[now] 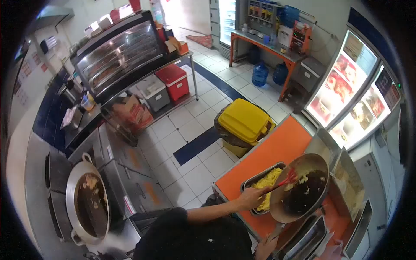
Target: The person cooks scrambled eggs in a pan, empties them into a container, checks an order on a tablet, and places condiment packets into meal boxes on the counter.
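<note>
My left hand [253,198] is closed round a red spatula [289,178], whose head reaches inside a large dark wok [318,167]. My right hand [265,248] grips the wok's handle [276,230] low in the view. The wok is tilted towards a metal tray [248,178] on the orange counter [277,145]. Yellow scrambled egg [266,178] lies in that tray, partly hidden by the wok and my left hand. Some egg bits cling to the inside of the wok.
More metal trays [320,225] stand right of the wok. A yellow lidded bin [245,117] is beyond the counter. At left, a wide pan [71,195] with brown liquid sits on the stove. A glass display case [119,54] and lit fridges [346,82] stand further off.
</note>
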{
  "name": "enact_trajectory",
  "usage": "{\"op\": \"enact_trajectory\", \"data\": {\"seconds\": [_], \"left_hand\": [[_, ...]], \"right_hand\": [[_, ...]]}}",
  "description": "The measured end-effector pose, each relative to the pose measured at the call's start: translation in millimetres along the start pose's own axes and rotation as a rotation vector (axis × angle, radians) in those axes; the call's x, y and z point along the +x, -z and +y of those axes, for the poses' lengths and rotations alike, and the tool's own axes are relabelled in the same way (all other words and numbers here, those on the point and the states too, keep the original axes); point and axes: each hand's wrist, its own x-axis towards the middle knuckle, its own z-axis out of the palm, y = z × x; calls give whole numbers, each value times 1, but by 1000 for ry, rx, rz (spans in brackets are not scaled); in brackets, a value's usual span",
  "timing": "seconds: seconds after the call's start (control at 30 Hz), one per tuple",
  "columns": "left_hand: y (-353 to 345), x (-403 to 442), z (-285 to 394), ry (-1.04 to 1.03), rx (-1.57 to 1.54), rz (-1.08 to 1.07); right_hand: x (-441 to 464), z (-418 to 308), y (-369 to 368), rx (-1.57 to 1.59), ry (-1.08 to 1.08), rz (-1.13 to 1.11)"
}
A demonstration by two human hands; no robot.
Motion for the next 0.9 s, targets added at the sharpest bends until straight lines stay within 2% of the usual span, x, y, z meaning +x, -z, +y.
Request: {"op": "enact_trajectory", "data": {"seconds": [0.03, 0.1, 0.13, 0.27, 0.33, 0.37, 0.43, 0.47, 0.5, 0.57, 0.6, 0.63, 0.67, 0.7, 0.8, 0.9], "left_hand": [[6, -10, -4, 4, -3, 16], [16, -23, -5, 111, 98, -115], [22, -26, 2, 158, 115, -171], [25, -13, 33, 129, 50, -109], [13, -5, 29, 67, -12, 11], [13, -9, 24, 53, -17, 0], [34, -30, 14, 204, 1, -140], [41, -38, 14, 193, 25, -130], [51, -41, 19, 177, 47, -136], [44, -27, 26, 111, 22, -10], [35, -11, 29, 62, 0, 39], [25, 3, 32, 11, -24, 99], [18, 4, 37, -28, -52, 49], [16, 4, 39, 34, 1, -1], [20, -20, 38, 194, 102, -56], [46, -29, 44, 116, 28, -181]], "right_hand": [[-5, -22, 16, -7, 15, -5], [-5, -40, 29, 16, -112, -41], [-2, -43, 32, 12, -103, -45], [-9, -37, 33, -57, -252, -186], [-10, -12, 17, -49, -211, -130], [-6, 2, 9, -43, -190, -88], [-4, 16, -1, -16, -180, 20], [-3, 18, -2, -7, -227, 52], [2, 4, 0, 119, -111, 81], [-3, -8, 9, 213, -81, 89], [-4, -4, 9, 202, -147, 65], [-6, -1, 8, 162, -127, 50], [-6, -1, 9, 122, -92, 32], [-9, -12, 16, 111, -122, 76], [-4, -33, 25, 195, -206, 26], [-10, -25, 13, 251, -283, 18]]}}
